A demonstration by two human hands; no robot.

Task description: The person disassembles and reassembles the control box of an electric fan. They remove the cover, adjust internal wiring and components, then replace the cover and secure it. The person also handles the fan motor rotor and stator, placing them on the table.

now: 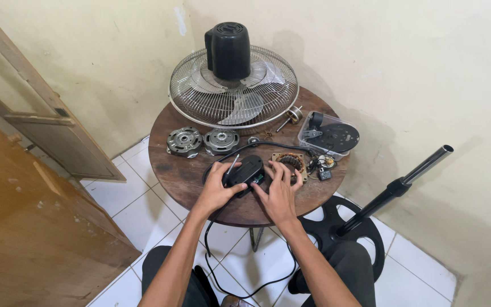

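My left hand (215,190) and my right hand (278,192) both grip a black plastic switch housing (245,171) near the front edge of a round wooden table (180,173). A thin metal screwdriver shaft (232,165) sticks up between my left fingers. A black power cord (211,256) runs from the housing off the table edge and down between my knees. Just right of my right hand lies a copper-wound motor stator (294,164).
Two grey metal motor end caps (203,141) lie left of centre. A fan grille with blades and a black motor cover (231,79) fills the table's back. A clear cover on a black part (329,134), a rotor shaft (292,115), a fan stand pole (404,181) with its base (333,219) sit at right.
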